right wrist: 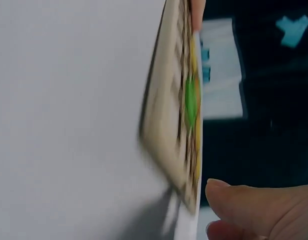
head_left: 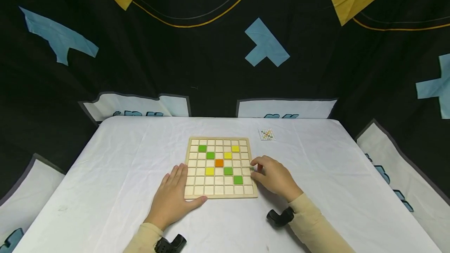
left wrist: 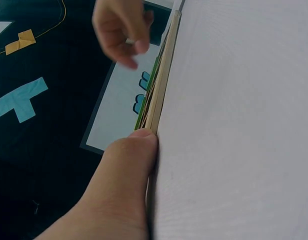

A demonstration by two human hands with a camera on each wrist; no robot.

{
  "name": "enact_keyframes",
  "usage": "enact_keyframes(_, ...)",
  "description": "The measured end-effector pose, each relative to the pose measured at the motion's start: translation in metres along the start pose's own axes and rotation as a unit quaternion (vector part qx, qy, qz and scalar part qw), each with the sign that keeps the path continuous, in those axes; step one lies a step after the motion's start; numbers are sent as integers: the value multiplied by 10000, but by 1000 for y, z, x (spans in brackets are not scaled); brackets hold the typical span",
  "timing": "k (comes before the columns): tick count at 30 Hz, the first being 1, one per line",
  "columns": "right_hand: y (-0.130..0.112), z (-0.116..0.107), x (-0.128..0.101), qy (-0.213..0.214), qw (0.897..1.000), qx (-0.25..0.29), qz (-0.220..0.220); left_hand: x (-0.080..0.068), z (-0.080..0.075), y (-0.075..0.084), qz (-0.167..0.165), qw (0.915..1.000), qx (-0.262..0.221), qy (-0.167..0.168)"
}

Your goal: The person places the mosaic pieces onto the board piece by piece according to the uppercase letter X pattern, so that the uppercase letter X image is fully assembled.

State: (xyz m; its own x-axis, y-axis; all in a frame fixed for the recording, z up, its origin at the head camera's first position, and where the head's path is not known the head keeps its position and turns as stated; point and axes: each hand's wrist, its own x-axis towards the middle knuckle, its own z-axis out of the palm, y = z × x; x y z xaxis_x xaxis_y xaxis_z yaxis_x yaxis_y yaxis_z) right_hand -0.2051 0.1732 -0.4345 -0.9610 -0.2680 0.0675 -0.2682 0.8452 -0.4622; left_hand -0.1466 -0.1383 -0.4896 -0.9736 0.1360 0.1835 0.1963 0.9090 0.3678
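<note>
A square wooden grid board point(head_left: 197, 190) lies in the middle of the white table. It carries one orange tile point(head_left: 219, 163), several green tiles point(head_left: 210, 155) and three yellow tiles point(head_left: 209, 171) among plain wooden cells. My left hand point(head_left: 174, 194) lies flat on the cloth at the board's near left corner, its thumb point(left wrist: 131, 165) pressed against the board's edge point(left wrist: 161, 95). My right hand point(head_left: 272, 177) sits at the board's right edge with loosely curled fingers. One fingertip point(right wrist: 197, 12) touches the board point(right wrist: 169, 125), and the thumb point(right wrist: 254, 205) stays apart. Nothing shows between its fingers.
A small patterned card point(head_left: 266, 134) lies on the white tablecloth point(head_left: 105, 175) beyond the board to the right. Black cloth with blue and yellow shapes point(head_left: 265, 44) hangs around the table. Wrist cameras point(head_left: 279, 218) sit on both sleeves near the front edge.
</note>
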Motion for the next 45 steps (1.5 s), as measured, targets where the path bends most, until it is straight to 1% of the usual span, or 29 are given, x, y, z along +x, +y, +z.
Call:
enact_keyframes(5, 31, -11, -9, 222, 9982, -357, 430, 0, 0, 1, 4, 10000, 13, -29)
enact_keyframes(9, 46, -15, -13, 257, 9948, -585, 789, 0, -1, 2, -12, 10000, 3, -47)
enact_keyframes(13, 51, -14, -15, 237, 9933, -631, 935, 0, -2, 2, -12, 10000, -4, -49)
enact_keyframes(19, 47, -9, -9, 164, 9951, -448, 861, 0, -3, 2, -16, 10000, -9, -37)
enact_keyframes(25, 36, -3, -1, 258, 9973, -377, 583, 1, -2, 1, 3, 10000, -2, 1)
enact_keyframes(28, 29, 0, 3, 350, 9974, -252, 579, 1, -1, 1, -2, 10000, 9, -7)
enact_keyframes(32, 14, 5, 9, 619, 9957, 86, 683, 1, -1, 1, -4, 10000, -10, -28)
enact_keyframes(35, -4, 10, 13, 753, 9943, 453, 608, 0, -2, 2, 0, 10000, -21, -26)
enact_keyframes(39, -34, 23, 19, 646, 9939, 867, 228, 0, -2, 1, -18, 10000, 0, -32)
enact_keyframes(45, -76, 51, 23, 361, 9925, 1051, -516, 0, -1, 0, 9, 10000, 20, -34)
